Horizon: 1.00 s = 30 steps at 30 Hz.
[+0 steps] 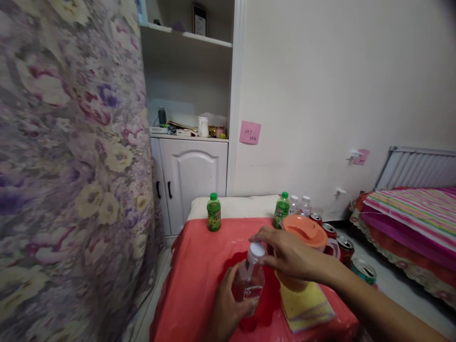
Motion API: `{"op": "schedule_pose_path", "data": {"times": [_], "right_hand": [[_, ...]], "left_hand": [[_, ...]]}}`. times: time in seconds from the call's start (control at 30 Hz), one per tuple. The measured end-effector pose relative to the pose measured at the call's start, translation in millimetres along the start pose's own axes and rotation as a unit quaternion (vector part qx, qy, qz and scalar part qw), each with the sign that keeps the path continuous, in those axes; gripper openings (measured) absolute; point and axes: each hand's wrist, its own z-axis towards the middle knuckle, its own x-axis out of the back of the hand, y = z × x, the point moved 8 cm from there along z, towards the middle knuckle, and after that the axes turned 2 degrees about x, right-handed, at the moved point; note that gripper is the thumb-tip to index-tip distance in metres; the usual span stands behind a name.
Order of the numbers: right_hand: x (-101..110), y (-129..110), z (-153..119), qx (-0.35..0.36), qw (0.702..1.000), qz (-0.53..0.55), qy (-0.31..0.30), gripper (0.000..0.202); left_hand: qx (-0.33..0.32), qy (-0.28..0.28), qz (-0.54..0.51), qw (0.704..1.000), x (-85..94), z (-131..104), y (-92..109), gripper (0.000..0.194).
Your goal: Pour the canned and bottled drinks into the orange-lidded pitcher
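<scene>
A clear plastic bottle point(248, 280) with a white cap point(257, 249) and a small label stands nearly upright in front of me. My left hand point(228, 304) is wrapped round its body from the left. My right hand point(287, 251) reaches across from the right, thumb and fingers closed on the cap, which is on the bottle's neck. Beneath the bottle lies a darker red item point(268, 311), partly hidden. Right behind my right hand is a pitcher with an orange lid point(304, 229). A folded yellow cloth point(306, 308) lies under my right forearm.
A green-capped bottle point(214, 213) stands at the table's back left, another green bottle point(281, 210) at the back right. Beside it are two white-capped bottles point(305, 205) and several cans point(345, 248). A red cloth point(194, 266) covers the table. A floral curtain point(71, 166) hangs left.
</scene>
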Motion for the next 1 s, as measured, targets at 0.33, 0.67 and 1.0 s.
{"op": "schedule_pose_path", "data": {"times": [0.33, 0.67, 1.0], "right_hand": [[-4.8, 5.6, 0.4, -0.017, 0.999, 0.038, 0.008, 0.043], [-3.9, 4.3, 1.1, -0.032, 0.998, 0.052, 0.027, 0.046], [-3.8, 1.3, -0.1, -0.047, 0.995, 0.077, 0.043, 0.046]], "left_hand": [[0.005, 0.003, 0.012, 1.000, -0.8, 0.8, 2.5, 0.073], [0.002, 0.002, 0.013, 1.000, 1.6, 4.1, -2.3, 0.072], [-0.010, -0.014, 0.001, 1.000, 4.3, 12.4, -25.2, 0.076]]}}
